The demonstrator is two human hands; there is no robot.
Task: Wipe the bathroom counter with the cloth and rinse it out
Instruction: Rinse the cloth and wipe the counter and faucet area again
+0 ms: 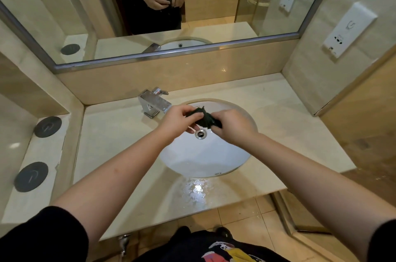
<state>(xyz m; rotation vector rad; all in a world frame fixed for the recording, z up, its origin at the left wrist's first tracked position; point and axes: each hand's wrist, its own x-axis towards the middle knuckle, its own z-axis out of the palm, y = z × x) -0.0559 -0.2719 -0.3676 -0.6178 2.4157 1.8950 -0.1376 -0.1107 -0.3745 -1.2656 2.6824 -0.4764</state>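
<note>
The smooth beige stone tabletop (120, 144) spreads wide either side of the oval white sink (203, 159), walled at back and sides, with a wet sheen at its front edge. Over the drain (201, 133), the left hand (179, 121) and right hand (232, 127) grip a crumpled dark green cloth (206, 119) between them, fingers (190, 129) curled round its ends. A square chrome tap (154, 103) stands behind.

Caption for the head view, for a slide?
Left hand and right hand grip a dark cloth above the sink, beside the faucet.
</note>
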